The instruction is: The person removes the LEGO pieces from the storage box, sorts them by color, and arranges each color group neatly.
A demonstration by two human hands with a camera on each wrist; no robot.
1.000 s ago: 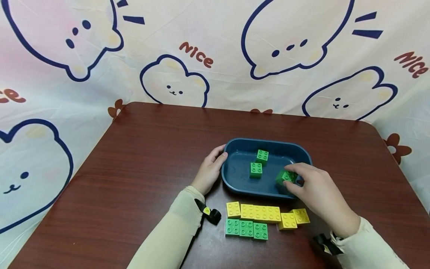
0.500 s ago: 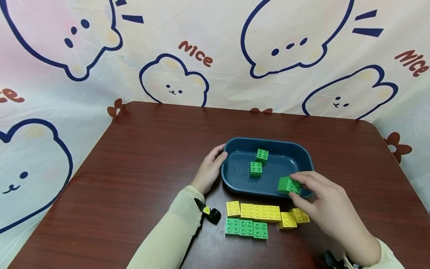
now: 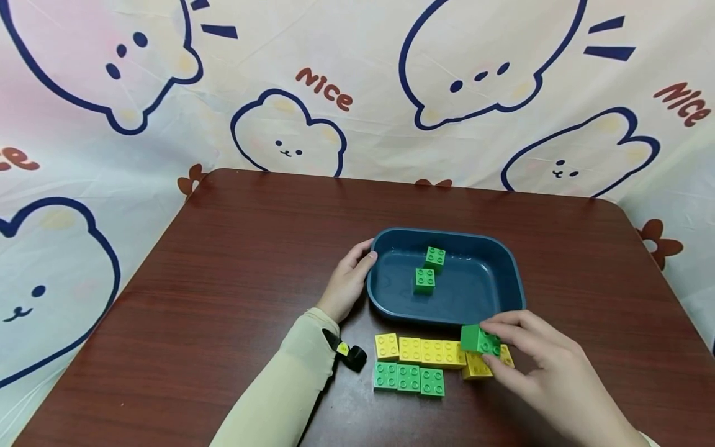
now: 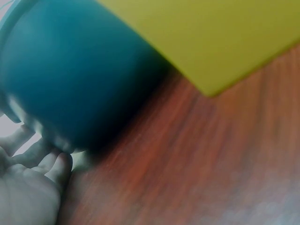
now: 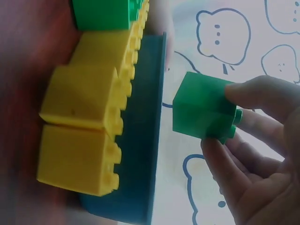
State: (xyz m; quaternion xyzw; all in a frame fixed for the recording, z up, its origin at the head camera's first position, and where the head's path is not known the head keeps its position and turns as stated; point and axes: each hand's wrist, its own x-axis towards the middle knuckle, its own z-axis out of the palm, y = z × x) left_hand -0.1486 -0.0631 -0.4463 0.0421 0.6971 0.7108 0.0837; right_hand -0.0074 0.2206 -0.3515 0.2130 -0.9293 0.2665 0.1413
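A green toy brick is pinched between the thumb and fingers of my right hand, raised over the yellow bricks at the right end of their row. In the right wrist view the green brick is tilted, its studs toward the palm. My left hand holds the left end of a dark blue tray, thumb at the rim. Two green bricks sit inside the tray. In the left wrist view, the fingers of the left hand lie against the tray's outer wall.
In front of the tray runs an uneven row of yellow bricks, partly covered by the right hand. Several green bricks stand side by side along its near side. The brown table ends at a printed cloth backdrop.
My right hand has lifted the green brick out of the tray and brought it over the near rim toward the yellow row. The left hand has stayed at the tray.
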